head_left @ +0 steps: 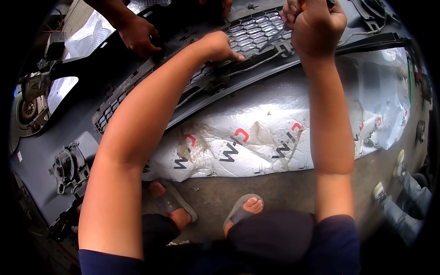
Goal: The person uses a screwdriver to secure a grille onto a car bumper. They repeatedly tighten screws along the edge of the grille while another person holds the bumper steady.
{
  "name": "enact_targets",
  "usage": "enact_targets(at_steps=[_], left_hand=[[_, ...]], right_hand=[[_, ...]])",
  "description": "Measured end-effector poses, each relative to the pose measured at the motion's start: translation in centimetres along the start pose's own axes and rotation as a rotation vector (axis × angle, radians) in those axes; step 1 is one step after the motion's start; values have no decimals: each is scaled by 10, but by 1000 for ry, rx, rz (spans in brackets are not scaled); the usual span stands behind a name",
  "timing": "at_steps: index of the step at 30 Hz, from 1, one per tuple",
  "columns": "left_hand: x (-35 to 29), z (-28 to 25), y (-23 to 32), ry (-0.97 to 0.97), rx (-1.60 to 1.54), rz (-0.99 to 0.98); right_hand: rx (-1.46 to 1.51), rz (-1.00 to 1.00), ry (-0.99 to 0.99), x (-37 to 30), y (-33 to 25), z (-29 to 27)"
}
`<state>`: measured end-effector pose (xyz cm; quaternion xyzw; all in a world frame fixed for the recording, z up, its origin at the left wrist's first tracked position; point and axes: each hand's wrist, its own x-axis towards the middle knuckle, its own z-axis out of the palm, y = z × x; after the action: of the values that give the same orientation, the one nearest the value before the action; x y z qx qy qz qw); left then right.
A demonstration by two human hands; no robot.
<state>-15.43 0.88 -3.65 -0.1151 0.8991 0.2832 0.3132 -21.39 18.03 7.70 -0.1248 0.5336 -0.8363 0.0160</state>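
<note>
A dark car bumper (41, 183) lies across the upper part of the view, with a honeycomb grille (251, 36) set in it. My left hand (221, 47) rests at the grille's near edge, one finger stretched out with its tip on the black frame. The other fingers are mostly hidden. Higher up on the right, my right hand (318, 27) is closed round an orange handle with a dark end. From that fist a thin shaft, seemingly of a screwdriver (273, 39), slants down and left toward the grille's lower edge.
Another person's hand (140, 36) is on the bumper at upper left; part of another hand (226, 7) shows at the top. A silver protective sheet (247, 156) spreads below the bumper. A bystander's legs (401, 206) are at right. A wire (362, 33) runs along the bumper.
</note>
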Motion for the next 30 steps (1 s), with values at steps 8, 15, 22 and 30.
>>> enact_targets(at_steps=[8, 15, 22, 30], left_hand=[[0, 7, -6, 35, -24, -6], [3, 17, -9, 67, -102, -86], [1, 7, 4, 20, -71, -124], [13, 45, -33, 297, -165, 57]], right_hand=[[-20, 67, -74, 11, 19, -3], [-28, 28, -75, 10, 44, -4], [-296, -185, -35, -4, 33, -1], [-444, -428, -50, -49, 25, 4]])
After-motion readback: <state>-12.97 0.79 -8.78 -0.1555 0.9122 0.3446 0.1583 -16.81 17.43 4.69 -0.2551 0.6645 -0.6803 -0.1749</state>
